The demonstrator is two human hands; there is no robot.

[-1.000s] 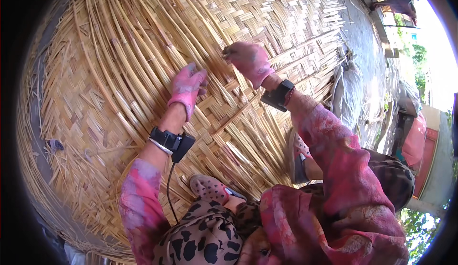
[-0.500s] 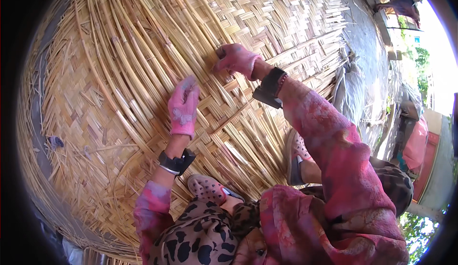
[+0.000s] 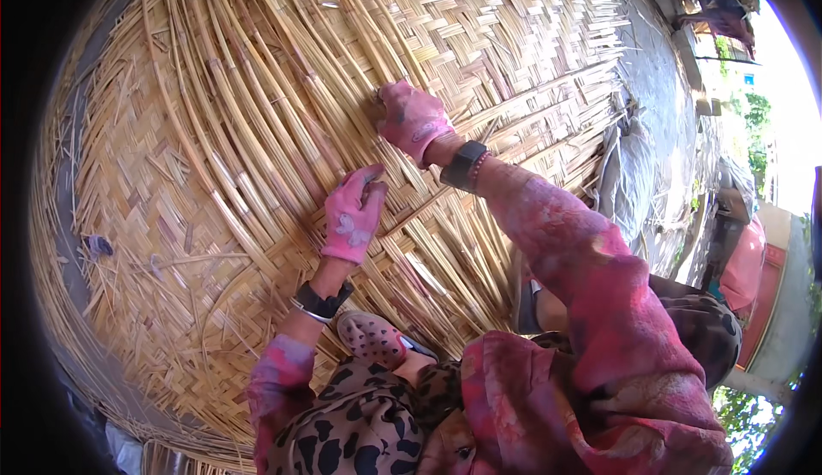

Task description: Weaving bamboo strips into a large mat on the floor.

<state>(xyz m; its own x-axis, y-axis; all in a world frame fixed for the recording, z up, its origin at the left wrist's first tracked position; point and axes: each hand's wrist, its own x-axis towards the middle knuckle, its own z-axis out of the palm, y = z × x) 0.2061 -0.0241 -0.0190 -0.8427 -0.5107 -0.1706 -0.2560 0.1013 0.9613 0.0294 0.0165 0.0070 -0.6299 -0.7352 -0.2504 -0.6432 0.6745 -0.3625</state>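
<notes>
Under both hands spreads a large woven mat (image 3: 479, 30) of flat tan reed strips in a zigzag pattern. Long loose reed strips (image 3: 257, 107) run over it from the far edge toward my hands. My right hand (image 3: 413, 122), in a pink glove, is closed on some of these strips, its fingertips partly hidden by the hand. Nearer to me and to its left, my left hand (image 3: 351, 216), also gloved in pink, lies low over the strips. Its thumb and forefinger are slightly apart, and no strip shows between them.
My patterned shoe (image 3: 371, 338) rests on the mat near its loose strip ends. Grey sheeting (image 3: 625, 171) lies along the right edge. A small dark scrap (image 3: 100, 245) sits at the left. Farther right are a red bag (image 3: 743, 265) and a wall.
My left hand has shifted right and its fingers point more to the right. The right hand has moved slightly left, with its wrist turned. A few strips near it have shifted.
</notes>
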